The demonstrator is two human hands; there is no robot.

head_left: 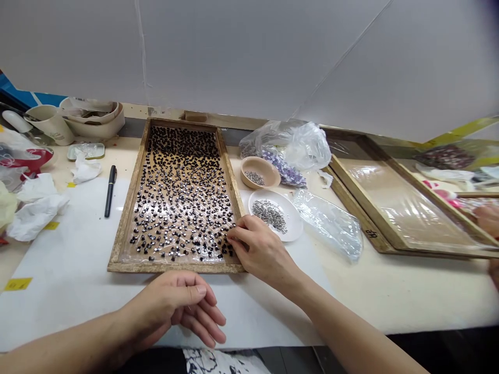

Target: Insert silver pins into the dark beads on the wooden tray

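A wooden-framed tray [130, 208] covered in clear film lies in front of me, with many small shiny black pieces [183, 208] spread over it, denser toward the far end. My right hand [265, 252] reaches over its near right corner. Thumb and fingertips are pinched together low among the black pieces; whatever is between them is too small to make out. Just off the tray's near edge, my left hand [191, 306] is half turned palm up, its fingers loosely spread. Tiny thin bits may lie in that palm, but I cannot tell.
Right of the tray are a white dish [292, 215] of small metal pins, a tan bowl [268, 171], plastic bags [307, 145] and stacked wooden frames [390, 218]. To the left lie a black pen [110, 192] and crumpled tissues [37, 210]. Another person's hand [487, 218] shows at far right.
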